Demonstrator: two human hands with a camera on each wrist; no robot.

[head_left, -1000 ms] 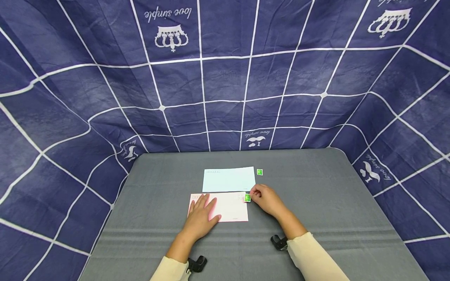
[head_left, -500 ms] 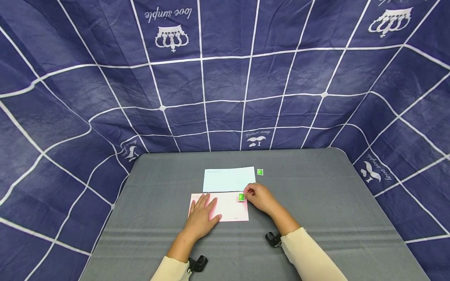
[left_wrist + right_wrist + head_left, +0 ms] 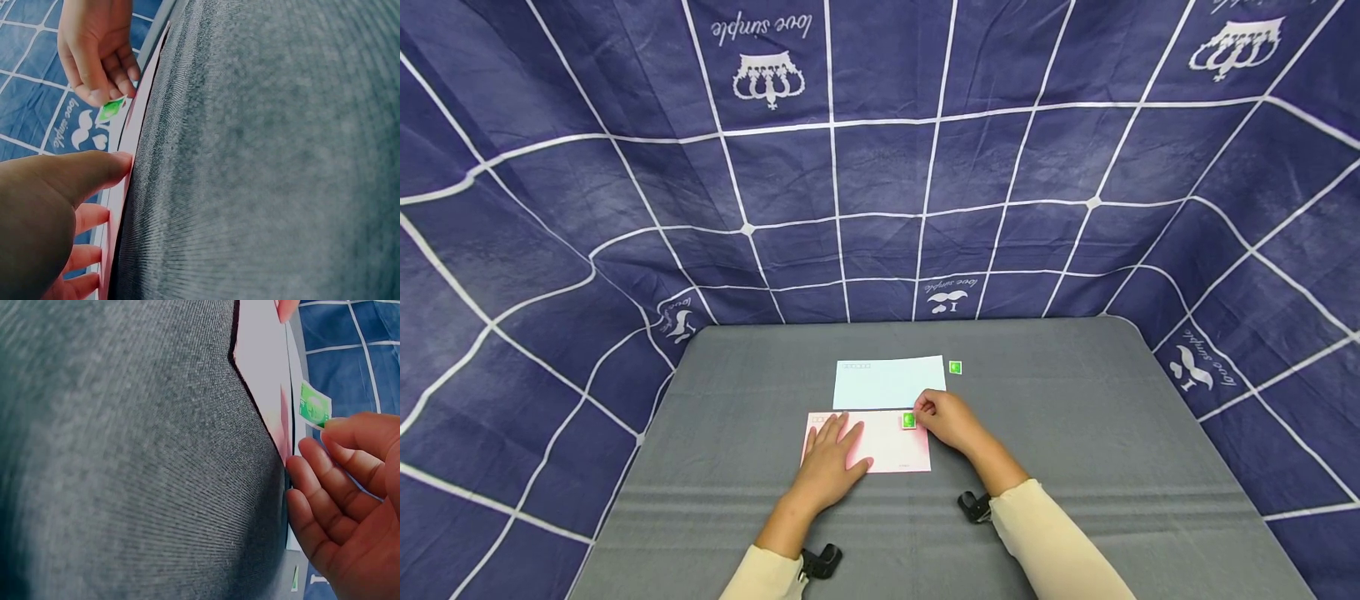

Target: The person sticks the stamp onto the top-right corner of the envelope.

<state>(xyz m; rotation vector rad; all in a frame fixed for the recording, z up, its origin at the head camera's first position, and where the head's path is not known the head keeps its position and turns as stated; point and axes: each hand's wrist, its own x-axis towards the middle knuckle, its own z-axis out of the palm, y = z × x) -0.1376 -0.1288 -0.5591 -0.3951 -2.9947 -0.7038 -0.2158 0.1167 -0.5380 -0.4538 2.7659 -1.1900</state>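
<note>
Green stamp [image 3: 908,421] was pinched by the right hand [image 3: 951,419] at the upper right corner of the pink envelope [image 3: 891,450], contact unclear and affixing apparently unfinished, while the left hand [image 3: 827,467] lay spread on that envelope and a second stamp [image 3: 955,367] sat unplaced beside the pale envelope [image 3: 880,385].

A grey table [image 3: 1075,417] bears a pink envelope [image 3: 887,454], pale-blue envelope [image 3: 883,387] and green stamp [image 3: 955,367].
</note>
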